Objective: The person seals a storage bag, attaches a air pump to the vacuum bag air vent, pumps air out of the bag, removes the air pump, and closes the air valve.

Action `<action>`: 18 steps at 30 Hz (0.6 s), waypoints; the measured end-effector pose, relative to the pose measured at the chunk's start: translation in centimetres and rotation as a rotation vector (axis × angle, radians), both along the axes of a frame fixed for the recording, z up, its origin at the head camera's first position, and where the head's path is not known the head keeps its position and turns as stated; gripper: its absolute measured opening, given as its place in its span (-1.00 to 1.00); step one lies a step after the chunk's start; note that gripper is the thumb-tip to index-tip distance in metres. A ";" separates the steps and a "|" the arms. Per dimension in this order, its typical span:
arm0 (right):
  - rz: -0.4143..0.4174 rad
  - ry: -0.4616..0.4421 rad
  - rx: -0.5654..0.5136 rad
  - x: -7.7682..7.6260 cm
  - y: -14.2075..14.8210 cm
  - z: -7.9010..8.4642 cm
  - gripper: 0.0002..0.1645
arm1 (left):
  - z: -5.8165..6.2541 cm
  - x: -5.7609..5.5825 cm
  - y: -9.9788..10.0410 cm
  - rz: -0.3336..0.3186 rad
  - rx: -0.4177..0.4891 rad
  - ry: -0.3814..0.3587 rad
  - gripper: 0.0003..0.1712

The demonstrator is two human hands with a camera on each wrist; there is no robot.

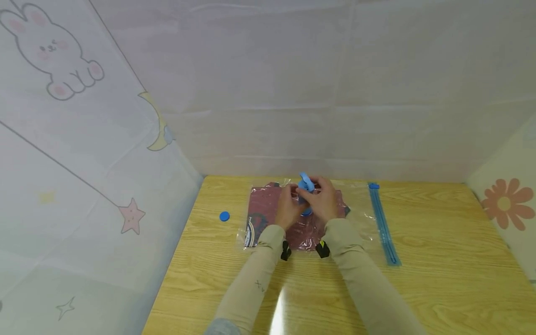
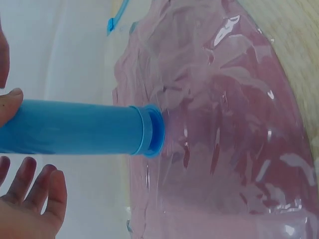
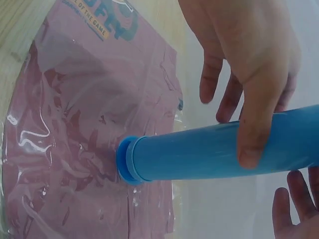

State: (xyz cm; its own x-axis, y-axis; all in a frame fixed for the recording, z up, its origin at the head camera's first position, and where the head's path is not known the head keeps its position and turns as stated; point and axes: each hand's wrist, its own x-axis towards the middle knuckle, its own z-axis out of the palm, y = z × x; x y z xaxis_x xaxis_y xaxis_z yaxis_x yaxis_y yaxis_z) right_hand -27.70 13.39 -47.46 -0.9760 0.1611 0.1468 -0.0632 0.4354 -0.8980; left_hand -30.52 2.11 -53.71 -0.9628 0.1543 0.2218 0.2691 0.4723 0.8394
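Observation:
A blue hand pump point(image 1: 306, 184) stands with its flanged foot on a clear vacuum bag point(image 1: 356, 204), which holds a folded maroon garment point(image 1: 261, 202). My left hand point(image 1: 288, 209) is beside the pump. Its fingers point(image 2: 30, 181) look loosely bent and apart from the barrel in the left wrist view, while the thumb crosses in front in the right wrist view. My right hand point(image 1: 324, 200) holds the upper pump, its thumb point(image 2: 11, 103) lying against the barrel. Part of the pump is hidden by both hands.
A round blue cap point(image 1: 224, 216) lies on the wooden table point(image 1: 192, 251), left of the bag. Along the bag's right edge runs a blue zip seal point(image 1: 383, 223) with a slider point(image 1: 374, 186). Pale cloth walls point(image 1: 272, 93) enclose the back and sides.

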 end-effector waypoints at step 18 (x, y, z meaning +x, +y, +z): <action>0.183 -0.110 0.025 -0.1 1.2 0.6 -0.14 | 0.7 -0.3 -0.7 -0.142 -0.045 -0.068 -0.38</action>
